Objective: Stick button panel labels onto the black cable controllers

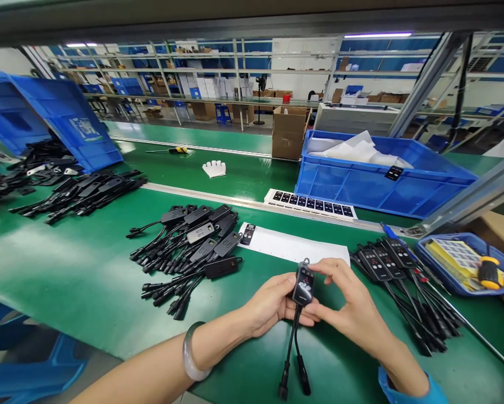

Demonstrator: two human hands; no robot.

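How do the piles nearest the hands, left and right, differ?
The left pile shows bare faces, the right pile glossy printed ones. The left pile is bigger than the right pile. Left pile's cables point lower left; right pile's, lower right. Both hold cabled devices on the table.

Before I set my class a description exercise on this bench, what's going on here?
A person's left hand holds a small black device, its two cables hanging down, while the right hand touches its edge. Left of the hands lies a pile of similar devices; on the right is another bunch. Just beyond the hands, a white strip bears one black label.
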